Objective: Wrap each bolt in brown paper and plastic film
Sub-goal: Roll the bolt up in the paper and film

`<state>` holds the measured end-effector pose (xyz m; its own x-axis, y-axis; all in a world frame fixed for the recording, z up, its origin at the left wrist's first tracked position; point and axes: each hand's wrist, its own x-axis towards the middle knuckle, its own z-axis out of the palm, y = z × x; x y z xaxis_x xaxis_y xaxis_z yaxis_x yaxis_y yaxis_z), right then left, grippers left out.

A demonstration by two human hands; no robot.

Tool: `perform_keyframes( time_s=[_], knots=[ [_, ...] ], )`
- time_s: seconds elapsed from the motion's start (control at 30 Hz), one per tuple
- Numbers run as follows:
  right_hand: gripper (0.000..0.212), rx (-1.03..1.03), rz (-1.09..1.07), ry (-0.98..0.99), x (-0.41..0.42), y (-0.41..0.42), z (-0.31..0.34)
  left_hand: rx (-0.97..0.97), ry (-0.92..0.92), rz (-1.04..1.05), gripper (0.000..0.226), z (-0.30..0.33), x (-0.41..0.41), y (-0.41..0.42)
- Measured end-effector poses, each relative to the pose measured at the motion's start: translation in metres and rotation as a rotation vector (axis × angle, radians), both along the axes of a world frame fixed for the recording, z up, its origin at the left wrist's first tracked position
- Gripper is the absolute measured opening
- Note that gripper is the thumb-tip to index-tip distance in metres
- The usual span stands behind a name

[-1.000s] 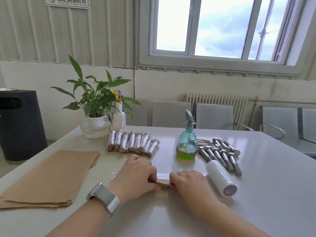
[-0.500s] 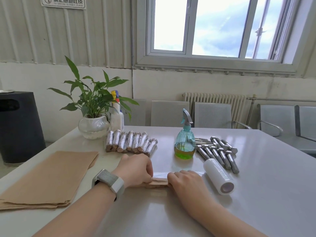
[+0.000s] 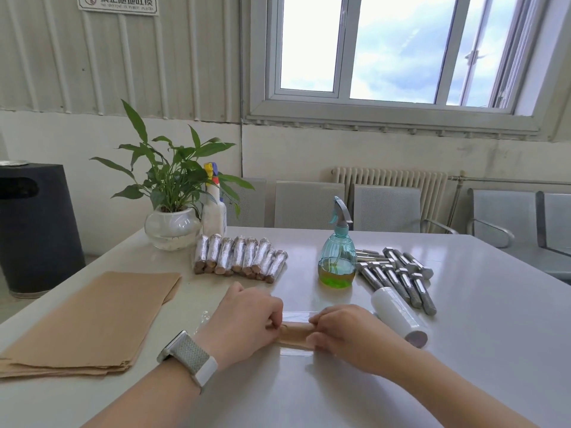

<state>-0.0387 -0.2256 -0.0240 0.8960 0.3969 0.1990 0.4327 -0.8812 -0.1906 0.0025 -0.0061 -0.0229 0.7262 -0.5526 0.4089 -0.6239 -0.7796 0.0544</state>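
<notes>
My left hand and right hand each grip one end of the paper-wrapped bolt lying on plastic film between them.

Both hands grip 1 paper-wrapped bolt — on film.

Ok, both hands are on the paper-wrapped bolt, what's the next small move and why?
Probably roll the paper-wrapped bolt forward: left hand and right hand grip its ends, it lies on the clear film sheet, and film shows beyond it too, so rolling should wind the film on.
</notes>
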Motion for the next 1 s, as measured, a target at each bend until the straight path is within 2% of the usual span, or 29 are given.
perform_keyframes(
  time_s=[0.1,0.2,0.33,0.57,0.77,1.0],
  knots=[
    [0.014,0.067,-0.071,0.068,0.015,0.000,0.011,-0.035,0.016,-0.003,0.011,-0.005,0.001,0.005],
    [0.025,-0.037,-0.065,0.126,0.028,0.002,0.019,-0.044,0.045,0.004,0.014,-0.006,0.002,0.008],
    [0.024,-0.205,-0.007,0.152,0.033,0.008,0.023,-0.039,0.088,0.005,0.019,-0.003,0.005,0.008],
    [0.025,-0.246,-0.037,0.214,0.037,0.015,0.040,-0.073,0.165,0.002,0.027,0.003,0.003,0.011],
    [0.027,-0.335,-0.028,0.143,0.036,0.020,0.037,-0.085,0.147,0.015,0.024,0.003,-0.001,0.012],
    [0.025,-0.448,0.018,-0.172,0.034,0.020,0.016,-0.063,-0.049,0.009,0.015,-0.006,-0.006,0.008]
  ],
)
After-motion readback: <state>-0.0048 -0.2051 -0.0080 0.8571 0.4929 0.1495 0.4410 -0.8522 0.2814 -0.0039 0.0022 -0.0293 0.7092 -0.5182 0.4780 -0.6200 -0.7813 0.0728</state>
